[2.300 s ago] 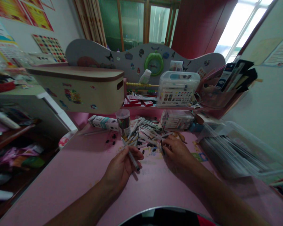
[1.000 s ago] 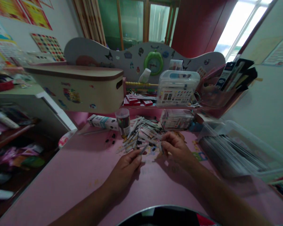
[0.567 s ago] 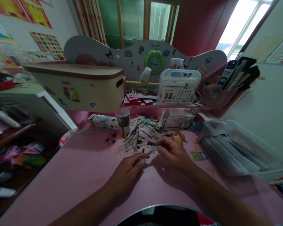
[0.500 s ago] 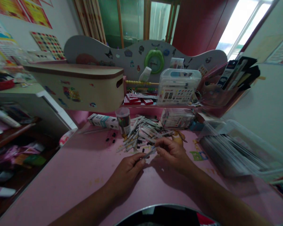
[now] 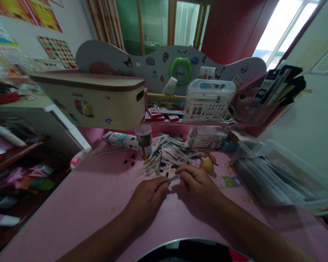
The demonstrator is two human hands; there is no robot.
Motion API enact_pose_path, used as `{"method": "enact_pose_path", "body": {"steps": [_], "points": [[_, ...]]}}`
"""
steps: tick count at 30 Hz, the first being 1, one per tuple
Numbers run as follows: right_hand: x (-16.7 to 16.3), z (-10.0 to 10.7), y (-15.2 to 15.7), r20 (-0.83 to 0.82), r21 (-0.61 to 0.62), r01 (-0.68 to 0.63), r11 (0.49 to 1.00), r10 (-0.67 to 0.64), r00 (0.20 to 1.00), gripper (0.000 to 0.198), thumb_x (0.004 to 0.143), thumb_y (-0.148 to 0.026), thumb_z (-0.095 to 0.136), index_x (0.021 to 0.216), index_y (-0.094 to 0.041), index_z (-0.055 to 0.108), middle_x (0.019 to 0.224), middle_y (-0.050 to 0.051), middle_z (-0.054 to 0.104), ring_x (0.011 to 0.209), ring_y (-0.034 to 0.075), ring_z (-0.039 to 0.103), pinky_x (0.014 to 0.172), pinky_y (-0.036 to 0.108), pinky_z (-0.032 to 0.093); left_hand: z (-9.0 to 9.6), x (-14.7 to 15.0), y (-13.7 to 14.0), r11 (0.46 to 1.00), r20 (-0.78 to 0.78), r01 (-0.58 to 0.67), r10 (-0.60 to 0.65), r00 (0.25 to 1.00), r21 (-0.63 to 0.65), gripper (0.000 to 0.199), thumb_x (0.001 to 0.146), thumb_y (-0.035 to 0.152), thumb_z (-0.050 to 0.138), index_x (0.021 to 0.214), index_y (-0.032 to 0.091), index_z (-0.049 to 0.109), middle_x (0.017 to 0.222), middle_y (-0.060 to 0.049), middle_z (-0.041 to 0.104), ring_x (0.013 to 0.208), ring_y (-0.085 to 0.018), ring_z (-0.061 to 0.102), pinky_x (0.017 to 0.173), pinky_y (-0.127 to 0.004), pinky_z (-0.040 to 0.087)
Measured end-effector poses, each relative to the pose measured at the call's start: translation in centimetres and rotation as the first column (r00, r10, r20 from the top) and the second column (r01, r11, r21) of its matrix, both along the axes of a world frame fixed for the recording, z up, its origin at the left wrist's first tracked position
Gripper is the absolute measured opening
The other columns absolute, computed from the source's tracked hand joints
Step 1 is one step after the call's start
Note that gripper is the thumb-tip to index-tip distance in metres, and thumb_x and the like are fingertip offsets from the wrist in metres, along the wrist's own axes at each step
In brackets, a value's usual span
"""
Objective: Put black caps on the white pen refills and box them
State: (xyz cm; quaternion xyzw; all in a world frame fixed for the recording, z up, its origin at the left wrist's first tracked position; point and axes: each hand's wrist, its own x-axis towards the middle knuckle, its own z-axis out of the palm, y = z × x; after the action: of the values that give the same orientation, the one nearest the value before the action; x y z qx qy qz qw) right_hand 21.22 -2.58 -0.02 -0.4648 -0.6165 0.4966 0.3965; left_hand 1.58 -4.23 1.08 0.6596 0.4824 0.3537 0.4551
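Between my two hands runs a thin pale pen (image 5: 174,178), held just above the pink desk (image 5: 120,203). My left hand (image 5: 150,193) pinches its near end between thumb and forefinger. Curled round the far end is my right hand (image 5: 198,182), whose fingers cover that part. Right beyond the hands lies a loose pile of pens (image 5: 166,151), many white or pale with dark ends. Small black caps (image 5: 132,156) are scattered left of the pile, and another black cap (image 5: 167,174) lies close to my left fingertips.
Behind the pile stand a clear plastic jar (image 5: 144,140) and a long patterned box (image 5: 120,139). A clear bin (image 5: 284,174) with flat sleeves occupies the right side. On the shelf above are a cream storage box (image 5: 98,102), a clear carry case (image 5: 209,102) and a green clock (image 5: 180,71).
My right hand has closed further round the pen, and its fingers now hide more of it. My left hand keeps its pinch in nearly the same place. The view has shifted slightly.
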Motion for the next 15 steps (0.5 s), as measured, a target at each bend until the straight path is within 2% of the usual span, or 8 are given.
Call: {"method": "enact_pose_path", "body": {"steps": [3,7,15], "points": [[-0.7,-0.4,-0.5,-0.069,-0.034,0.041,0.999,-0.044,0.997,0.018,0.093,-0.031,0.053,0.093,-0.020,0.068,0.063,-0.004,0.051,0.053,0.010,0.048,0.047,0.020,0.035,0.0,-0.1,0.1,1.000,0.015,-0.019,0.019,1.000,0.019,0.022,0.084,0.036,0.061,0.077,0.025,0.078,0.072,-0.005,0.073,0.072,-0.024,0.062,0.070,-0.029,0.045],[-1.1,-1.1,-0.5,-0.214,-0.154,0.023,0.988,-0.056,0.975,0.018,0.093,-0.034,0.054,0.092,-0.019,0.065,0.059,-0.005,0.047,0.049,0.010,0.047,0.045,0.021,0.036,0.1,0.0,0.0,0.999,-0.003,-0.020,0.020,1.000,0.035,0.022,0.086,0.034,0.059,0.081,0.026,0.080,0.075,-0.005,0.074,0.072,-0.024,0.062,0.070,-0.028,0.043],[-1.1,-1.7,-0.1,-0.291,-0.207,-0.002,0.978,-0.059,0.955,0.021,0.092,-0.039,0.059,0.090,-0.019,0.063,0.057,-0.006,0.050,0.047,0.010,0.048,0.044,0.021,0.038,-0.1,0.1,-0.1,0.998,-0.143,0.043,-0.037,0.989,0.041,0.029,0.094,0.036,0.052,0.094,0.027,0.080,0.081,-0.003,0.074,0.074,-0.023,0.062,0.068,-0.028,0.040]]}}
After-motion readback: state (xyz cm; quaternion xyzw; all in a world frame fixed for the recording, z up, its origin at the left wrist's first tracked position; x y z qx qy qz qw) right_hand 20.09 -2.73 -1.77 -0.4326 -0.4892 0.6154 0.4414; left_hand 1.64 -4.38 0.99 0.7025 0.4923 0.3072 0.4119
